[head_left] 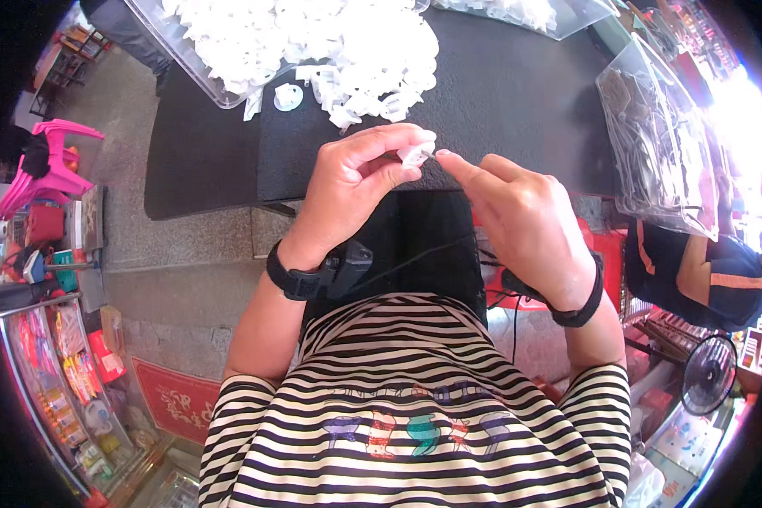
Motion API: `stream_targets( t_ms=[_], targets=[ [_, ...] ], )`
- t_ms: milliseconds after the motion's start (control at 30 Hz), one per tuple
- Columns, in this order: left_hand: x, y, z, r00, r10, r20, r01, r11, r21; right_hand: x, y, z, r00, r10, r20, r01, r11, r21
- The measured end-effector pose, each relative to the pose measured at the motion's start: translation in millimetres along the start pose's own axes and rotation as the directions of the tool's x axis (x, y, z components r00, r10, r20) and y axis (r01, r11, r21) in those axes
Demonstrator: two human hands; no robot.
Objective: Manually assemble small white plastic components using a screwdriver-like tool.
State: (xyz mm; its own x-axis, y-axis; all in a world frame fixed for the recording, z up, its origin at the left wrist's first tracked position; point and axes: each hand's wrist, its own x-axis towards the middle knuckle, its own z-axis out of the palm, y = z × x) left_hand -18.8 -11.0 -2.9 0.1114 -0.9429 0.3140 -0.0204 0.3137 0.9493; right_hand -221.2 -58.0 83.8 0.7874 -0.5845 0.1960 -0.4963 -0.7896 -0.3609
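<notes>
My left hand (345, 182) pinches a small white plastic part (413, 156) between thumb and fingers, just over the near edge of the black table (516, 93). My right hand (521, 220) is closed, with its index finger reaching toward that part. A slim grey piece (432, 154), seemingly metal, shows between this fingertip and the part; most of it is hidden by the hand. Beyond my hands lies a large heap of similar white plastic parts (313, 42). One round white piece (288, 96) sits apart at the heap's near side.
Clear plastic bins (220, 93) stand at the table's far side. At the right, a clear box (652, 135) holds many thin strips or wires. Another person (694, 275) is beyond it, near a black fan (709, 374). Pink plastic stools (55, 165) and a goods shelf (59, 372) are left.
</notes>
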Motion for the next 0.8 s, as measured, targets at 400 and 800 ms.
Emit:
stream_targets(
  t_ms=[400,800],
  targets=[
    [0.7,0.7,-1.8,0.997,-0.07,0.016,0.07,0.998,-0.006,4.1,7.3,0.3,0.997,-0.056,-0.05,0.06,0.994,0.092],
    [2.2,-2.3,-2.5,0.999,-0.047,0.008,0.047,0.996,-0.074,1.3,5.6,-1.3,0.998,-0.034,-0.051,0.04,0.99,0.133]
  ],
)
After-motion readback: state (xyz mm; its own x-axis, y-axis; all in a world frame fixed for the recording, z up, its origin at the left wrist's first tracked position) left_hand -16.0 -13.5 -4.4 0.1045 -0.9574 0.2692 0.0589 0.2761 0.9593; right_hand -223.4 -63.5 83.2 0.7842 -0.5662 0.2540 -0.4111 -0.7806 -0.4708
